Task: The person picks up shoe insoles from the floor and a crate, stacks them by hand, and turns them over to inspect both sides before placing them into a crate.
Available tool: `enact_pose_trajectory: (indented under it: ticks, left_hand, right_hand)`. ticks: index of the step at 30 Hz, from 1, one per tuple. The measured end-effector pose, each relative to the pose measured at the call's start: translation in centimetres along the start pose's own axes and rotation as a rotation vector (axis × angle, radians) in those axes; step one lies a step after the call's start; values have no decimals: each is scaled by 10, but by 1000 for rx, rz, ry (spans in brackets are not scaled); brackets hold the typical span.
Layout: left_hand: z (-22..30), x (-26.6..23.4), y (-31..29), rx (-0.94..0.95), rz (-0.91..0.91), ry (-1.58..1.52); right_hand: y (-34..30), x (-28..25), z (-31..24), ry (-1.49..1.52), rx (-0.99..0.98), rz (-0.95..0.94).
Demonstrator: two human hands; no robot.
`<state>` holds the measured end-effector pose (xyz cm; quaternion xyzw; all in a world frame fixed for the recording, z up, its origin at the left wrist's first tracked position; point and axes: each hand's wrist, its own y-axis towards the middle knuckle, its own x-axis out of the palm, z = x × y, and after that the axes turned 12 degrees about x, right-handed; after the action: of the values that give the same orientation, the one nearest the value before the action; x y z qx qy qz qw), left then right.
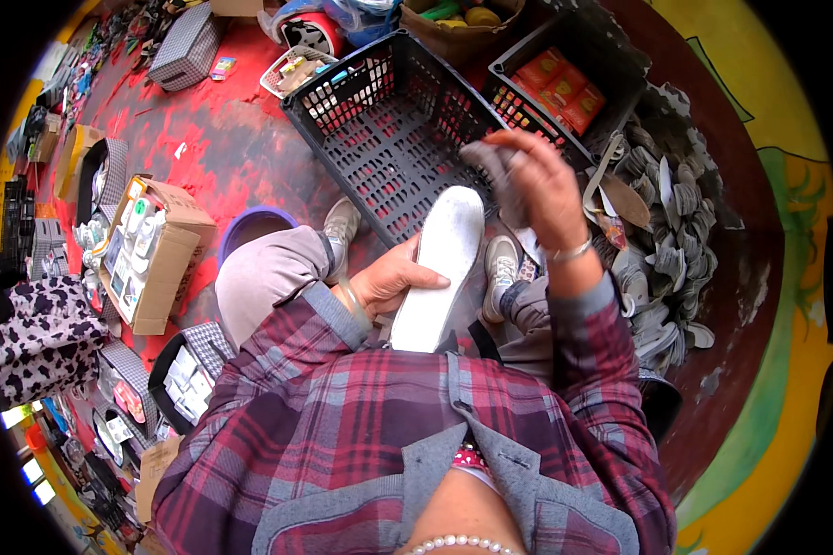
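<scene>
A white shoe insole lies lengthwise in front of me, its rounded end pointing away. My left hand is closed on its left edge, thumb flat on the upper face. My right hand is raised to the right of the insole and apart from it, slightly smeared by motion. Between its fingers hangs a crumpled grey-brown cloth. Just beyond the insole stands a black plastic crate with a slotted floor.
Many grey insoles are heaped along the wall at right. Behind the crate, a dark bin holds orange-red packets. At left are a purple bucket and an open cardboard box of white packages. My shoes flank the crate's near corner.
</scene>
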<state>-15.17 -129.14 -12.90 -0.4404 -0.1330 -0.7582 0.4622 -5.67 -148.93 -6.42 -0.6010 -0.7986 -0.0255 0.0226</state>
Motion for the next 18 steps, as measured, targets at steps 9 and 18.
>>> enact_pose_trajectory:
  ticks: [9,18]
  left_hand:
    - [19,9,10,191,17,334]
    - [13,8,6,52,-64,281]
  right_hand:
    - [-31,56,30,-970,-581,-12]
    - [31,-14,52,-922,157,249]
